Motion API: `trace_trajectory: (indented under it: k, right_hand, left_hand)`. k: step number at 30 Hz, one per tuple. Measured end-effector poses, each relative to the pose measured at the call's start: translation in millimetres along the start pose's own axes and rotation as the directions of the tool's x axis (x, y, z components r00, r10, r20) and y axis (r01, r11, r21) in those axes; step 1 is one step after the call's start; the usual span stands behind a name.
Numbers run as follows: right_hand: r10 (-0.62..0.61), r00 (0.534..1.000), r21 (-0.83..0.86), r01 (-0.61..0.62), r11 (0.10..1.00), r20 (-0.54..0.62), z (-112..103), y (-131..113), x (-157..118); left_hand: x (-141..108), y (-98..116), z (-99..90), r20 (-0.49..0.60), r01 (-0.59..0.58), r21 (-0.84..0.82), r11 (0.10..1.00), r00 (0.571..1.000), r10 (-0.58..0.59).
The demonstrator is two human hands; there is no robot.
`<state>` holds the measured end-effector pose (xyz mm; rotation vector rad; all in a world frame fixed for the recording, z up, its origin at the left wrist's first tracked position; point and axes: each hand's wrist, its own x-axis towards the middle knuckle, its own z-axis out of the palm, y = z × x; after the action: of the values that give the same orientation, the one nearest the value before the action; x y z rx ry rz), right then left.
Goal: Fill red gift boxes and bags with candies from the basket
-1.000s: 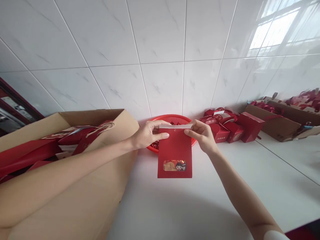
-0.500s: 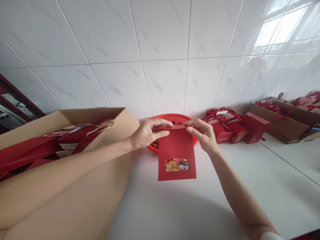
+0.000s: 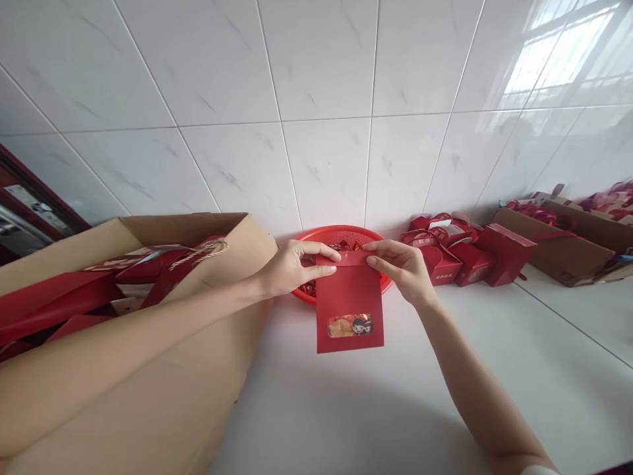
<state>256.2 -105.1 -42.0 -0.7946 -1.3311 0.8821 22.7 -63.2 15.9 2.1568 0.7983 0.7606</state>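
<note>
Fingers (image 3: 324,271) of left hand (image 3: 288,267) and right hand (image 3: 409,269), equally near, pinched the mid-frame packet (image 3: 349,293) on top, long axis hanging down-frame.

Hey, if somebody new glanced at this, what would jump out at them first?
Probably the red packet in the middle, its top pinched between the left hand and right hand, with a picture window near its bottom edge. Next, perhaps, the bright red basket behind it, and the big carton of red things filling the left side.
</note>
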Motion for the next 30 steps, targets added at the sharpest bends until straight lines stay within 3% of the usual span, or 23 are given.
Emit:
trace_trajectory:
  k: [4,9,12,15,20,26,30]
  right_hand:
    - [-0.022,1.000,-0.003,0.022,1.000,-0.017,0.0,-0.4,-0.2]
    - [-0.023,0.999,-0.024,0.022,0.999,-0.022,0.2,-3.5,-1.0]
    - [-0.031,0.999,-0.065,0.030,0.997,-0.022,-0.3,-4.9,-1.9]
    - [-0.012,1.000,-0.108,0.015,0.994,0.021,-1.3,-5.5,-2.4]
    - [0.037,0.988,-0.199,-0.006,0.980,0.152,-1.0,-6.6,-2.9]
    - [0.028,0.986,-0.161,-0.001,0.987,0.165,0.4,-7.3,-2.9]
    - [0.002,0.984,-0.152,0.025,0.988,0.175,1.4,-8.4,-3.9]
  left_hand:
    - [-1.5,2.9,-0.5,0.039,0.021,0.009,1.000,0.999,-0.021]
    - [-0.7,0.6,0.7,-0.034,0.006,0.023,1.000,0.999,-0.005]
    - [-0.1,-0.5,0.7,0.000,0.039,-0.008,0.999,0.999,-0.039]
    - [0.0,1.1,1.1,0.044,0.035,-0.048,0.998,0.998,-0.033]
    - [-0.7,3.3,2.6,0.002,-0.017,0.015,1.000,1.000,0.017]
    - [-1.2,1.0,2.6,-0.011,-0.038,0.119,0.992,0.999,0.040]
    - [-2.1,3.0,2.5,0.033,-0.015,0.099,0.995,0.999,0.012]
